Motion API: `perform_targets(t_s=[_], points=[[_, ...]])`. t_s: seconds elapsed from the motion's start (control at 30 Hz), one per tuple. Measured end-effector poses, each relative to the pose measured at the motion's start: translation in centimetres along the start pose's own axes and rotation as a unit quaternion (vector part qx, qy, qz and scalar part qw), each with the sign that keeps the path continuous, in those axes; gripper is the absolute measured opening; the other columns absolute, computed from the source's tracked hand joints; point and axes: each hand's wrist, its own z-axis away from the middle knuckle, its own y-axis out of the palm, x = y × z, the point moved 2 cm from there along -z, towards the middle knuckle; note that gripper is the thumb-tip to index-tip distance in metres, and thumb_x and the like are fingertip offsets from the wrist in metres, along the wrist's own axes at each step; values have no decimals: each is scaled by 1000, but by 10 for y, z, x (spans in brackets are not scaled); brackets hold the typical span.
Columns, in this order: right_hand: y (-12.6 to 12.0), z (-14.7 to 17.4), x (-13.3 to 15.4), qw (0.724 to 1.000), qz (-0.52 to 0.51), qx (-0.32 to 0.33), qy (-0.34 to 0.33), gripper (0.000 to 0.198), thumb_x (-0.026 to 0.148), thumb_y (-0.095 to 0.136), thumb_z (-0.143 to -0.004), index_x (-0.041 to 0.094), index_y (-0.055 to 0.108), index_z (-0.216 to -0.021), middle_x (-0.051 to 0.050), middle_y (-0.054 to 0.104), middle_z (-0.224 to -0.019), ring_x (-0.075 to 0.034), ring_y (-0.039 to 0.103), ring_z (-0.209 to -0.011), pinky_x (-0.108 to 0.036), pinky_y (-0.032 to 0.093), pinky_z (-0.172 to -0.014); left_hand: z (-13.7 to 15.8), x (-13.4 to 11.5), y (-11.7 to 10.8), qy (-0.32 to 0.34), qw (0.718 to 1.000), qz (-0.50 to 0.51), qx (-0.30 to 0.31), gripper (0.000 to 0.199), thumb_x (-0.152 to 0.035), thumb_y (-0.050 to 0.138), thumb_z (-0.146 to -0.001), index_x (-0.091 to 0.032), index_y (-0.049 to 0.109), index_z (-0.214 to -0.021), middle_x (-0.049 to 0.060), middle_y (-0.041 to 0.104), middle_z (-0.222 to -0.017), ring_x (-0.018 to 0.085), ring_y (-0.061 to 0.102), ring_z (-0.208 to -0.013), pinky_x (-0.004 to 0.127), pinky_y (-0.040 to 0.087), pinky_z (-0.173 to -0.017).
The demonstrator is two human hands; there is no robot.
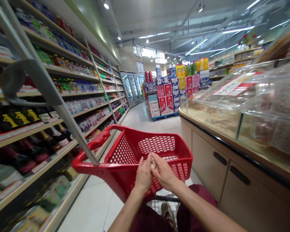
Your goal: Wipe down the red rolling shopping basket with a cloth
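My left hand (144,175) and my right hand (163,171) meet in front of me, fingertips together and closed. Between them shows a small pale thing (153,163), too small and covered to name. Both hands are just over the near side of a red plastic shopping cart (132,165) with a honeycomb-holed basket; whether they touch its rim I cannot tell. The cart's red handle (80,161) points left. A metal pole (70,120) with a grey plastic loop (36,83) rises from the handle side.
Shelves of bottles (87,95) line the left. A glass-edged wooden counter (207,154) with clear plastic-wrapped goods (241,85) stands close on the right. Ahead, stacked drink cartons (165,96) sit on a blue pallet (164,116). Glass-door coolers (131,85) stand farther back along the tiled aisle.
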Motion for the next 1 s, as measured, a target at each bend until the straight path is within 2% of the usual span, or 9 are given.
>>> perform_targets(t_s=[0.13, 0.2, 0.3, 0.43, 0.6, 0.67, 0.83, 0.9, 1.0], points=[[17, -13, 25, 1000, 1, 29, 5, 48, 27, 54, -74, 21, 43, -120, -12, 38, -133, -24, 36, -121, -49, 32, -95, 17, 42, -31, -21, 995, -90, 20, 54, -22, 44, -75, -12, 34, -127, 15, 45, -128, 25, 40, -119, 49, 18, -101], [26, -21, 34, 1000, 11, 27, -10, 37, 23, 57, -71, 21, 51, -108, -12, 39, -132, -24, 38, -119, -47, 33, -94, 21, 59, -43, -39, 991, -123, 31, 40, -26, 44, -77, -17, 47, -116, 13, 55, -118, 26, 47, -110, 50, 20, -99], [34, -28, 37, 998, 44, 22, -48, 27, 15, 51, -75, 20, 55, -102, -11, 45, -128, -21, 43, -115, -40, 36, -94, 19, 62, -46, -61, 990, -118, 44, 26, -24, 37, -82, -20, 59, -96, 7, 66, -96, 21, 57, -90, 43, 30, -92], [6, -10, -7, 994, 103, -7, -34, 27, 14, 40, -82, 23, 56, -101, -5, 51, -123, -17, 46, -112, -38, 35, -96, 13, 54, -38, -67, 993, -97, 6, 26, -21, 36, -83, -22, 61, -92, 3, 67, -93, 19, 58, -87, 39, 30, -89], [-53, 21, -87, 983, 148, -78, 79, 32, 10, 32, -81, 12, 56, -101, -18, 56, -112, -29, 45, -113, -53, 37, -88, 11, 54, -33, -77, 995, -66, -26, 25, -20, 37, -83, -23, 62, -88, 1, 68, -93, 18, 58, -89, 39, 27, -91], [-47, 19, -86, 982, 144, -89, 89, 35, 9, 33, -79, 13, 55, -105, -16, 57, -111, -25, 46, -113, -46, 40, -88, 8, 52, -32, -84, 995, -54, -31, 25, -21, 37, -83, -23, 62, -87, 1, 68, -93, 18, 59, -88, 40, 27, -91], [-5, -1, -45, 992, 122, -43, 5, 37, 13, 34, -82, 24, 52, -111, -4, 51, -123, -16, 43, -116, -35, 37, -95, 1, 44, -27, -87, 995, -35, -46, 26, -21, 37, -84, -24, 62, -85, 1, 68, -91, 18, 59, -88, 40, 26, -92], [-14, -1, -58, 990, 132, -47, 23, 35, 15, 31, -84, 24, 53, -110, -5, 52, -121, -17, 42, -117, -40, 35, -96, 0, 42, -26, -83, 994, -29, -58, 27, -21, 36, -84, -25, 63, -85, 1, 68, -90, 17, 59, -87, 39, 26, -92], [-45, 12, -101, 979, 156, -87, 102, 35, 14, 28, -83, 18, 55, -105, -11, 56, -114, -25, 43, -115, -51, 36, -90, 0, 38, -23, -82, 994, -26, -65, 27, -22, 36, -84, -25, 63, -86, 1, 68, -91, 17, 59, -87, 38, 26, -93]])
